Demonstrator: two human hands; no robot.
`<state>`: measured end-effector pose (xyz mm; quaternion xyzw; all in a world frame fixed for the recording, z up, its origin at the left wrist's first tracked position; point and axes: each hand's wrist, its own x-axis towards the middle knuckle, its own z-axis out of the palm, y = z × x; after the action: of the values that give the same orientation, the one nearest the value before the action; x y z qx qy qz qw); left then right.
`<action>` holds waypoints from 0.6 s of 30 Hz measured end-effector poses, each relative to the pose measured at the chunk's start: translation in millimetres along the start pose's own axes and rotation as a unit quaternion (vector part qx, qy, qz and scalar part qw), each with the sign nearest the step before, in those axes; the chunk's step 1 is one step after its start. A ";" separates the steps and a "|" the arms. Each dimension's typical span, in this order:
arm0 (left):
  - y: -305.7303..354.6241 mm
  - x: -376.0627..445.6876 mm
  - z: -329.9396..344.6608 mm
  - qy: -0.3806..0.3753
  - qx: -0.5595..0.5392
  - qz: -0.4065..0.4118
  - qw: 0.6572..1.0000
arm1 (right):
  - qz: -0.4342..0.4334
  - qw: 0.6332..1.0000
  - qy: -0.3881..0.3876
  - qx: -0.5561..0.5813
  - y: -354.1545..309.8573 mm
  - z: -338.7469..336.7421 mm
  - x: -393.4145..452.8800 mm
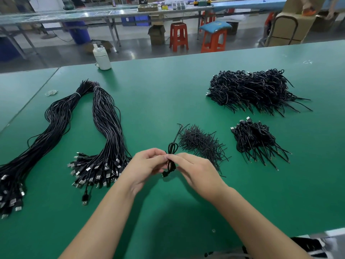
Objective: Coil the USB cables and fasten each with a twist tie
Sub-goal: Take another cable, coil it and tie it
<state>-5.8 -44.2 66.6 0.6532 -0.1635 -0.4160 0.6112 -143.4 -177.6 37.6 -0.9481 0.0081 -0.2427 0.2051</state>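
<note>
USB cable (171, 159), thin, black and glossy, is sitting coiled in a narrow loop above the green matte table (168, 90), both hands pinching its middle: left hand (147, 165) and right hand (196, 171), each grip pressing on the coil. Wiry twist ties (201, 144) are lying heaped just beyond. Uncoiled cable bundles (104, 131) are stretching leftward; red plastic stools (178, 36) are standing behind.

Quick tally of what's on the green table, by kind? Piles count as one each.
Uncoiled cable bundles: 2
Coiled cable piles: 2
Twist tie piles: 1
Coiled cable held in both hands: 1
White bottle: 1
Total: 7
Left hand and right hand pinch the held cable at its middle.
</note>
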 end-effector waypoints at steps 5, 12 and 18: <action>0.0 -1.4 -4.0 -0.033 -0.056 -0.021 0.998 | 0.027 0.999 -0.033 0.016 -2.7 -2.9 2.0; -1.3 -3.6 -4.7 -0.050 -0.058 0.032 0.997 | 0.109 0.985 0.013 0.130 -13.5 -2.1 8.9; 0.3 -3.6 -10.2 -0.067 0.012 0.088 0.994 | 0.124 0.966 0.031 0.226 -15.9 -0.5 11.2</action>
<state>-0.4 -35.0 67.2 0.6143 -0.2655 -0.4012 0.6255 -135.1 -164.5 49.4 -0.8605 0.0767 -0.2406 0.4424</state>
